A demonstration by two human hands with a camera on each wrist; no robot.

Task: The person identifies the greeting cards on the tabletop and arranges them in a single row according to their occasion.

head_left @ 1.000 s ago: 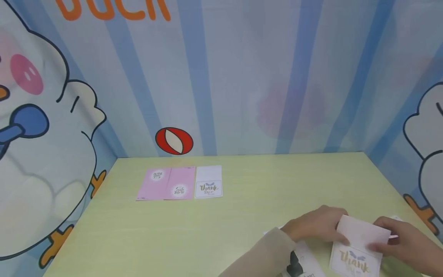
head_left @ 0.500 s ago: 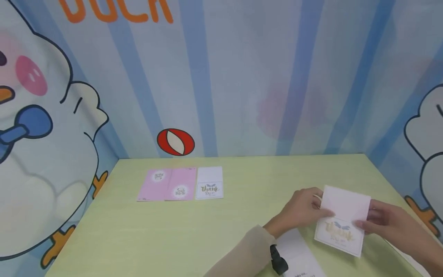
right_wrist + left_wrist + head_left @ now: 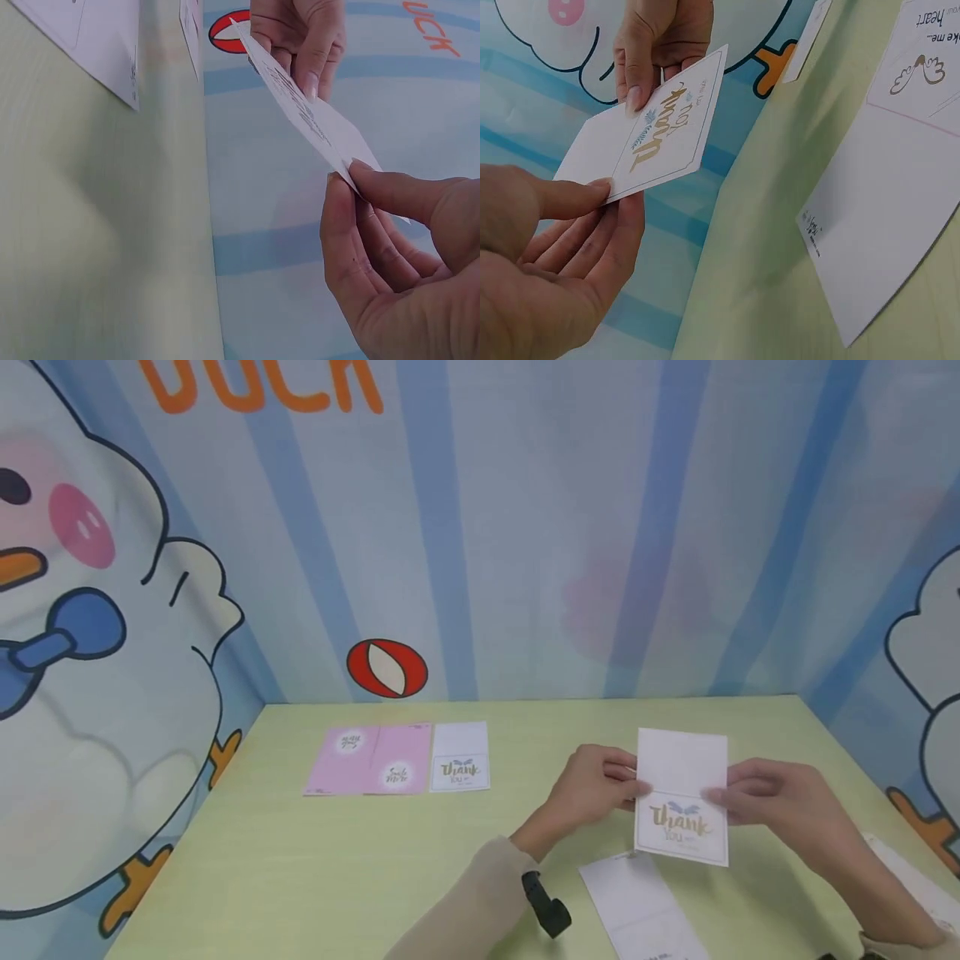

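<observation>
A white greeting card [image 3: 682, 793] with gold "Thank You" lettering is held up over the right half of the table. My left hand [image 3: 592, 789] pinches its left edge, thumb in front and fingers behind. On the opposite edge, my right hand [image 3: 780, 802] pinches it the same way. A crease runs across the card [image 3: 649, 135] at thumb height, and the left wrist view shows it slightly bent there. Below it on the table lies another white card [image 3: 637, 906], whose "take me... your heart" print [image 3: 922, 67] shows in the left wrist view.
At the back left of the pale yellow-green table [image 3: 360, 860] lie an opened pink card [image 3: 367, 760] and a second "Thank You" card [image 3: 461, 758], side by side. Another white sheet [image 3: 911, 881] lies near the right edge. A printed blue backdrop [image 3: 525, 527] rises behind the table.
Both hands have lifted the "Thank You" card from the lower right and carried it up and to the left, turning it more upright. The white card beneath has come more into sight.
</observation>
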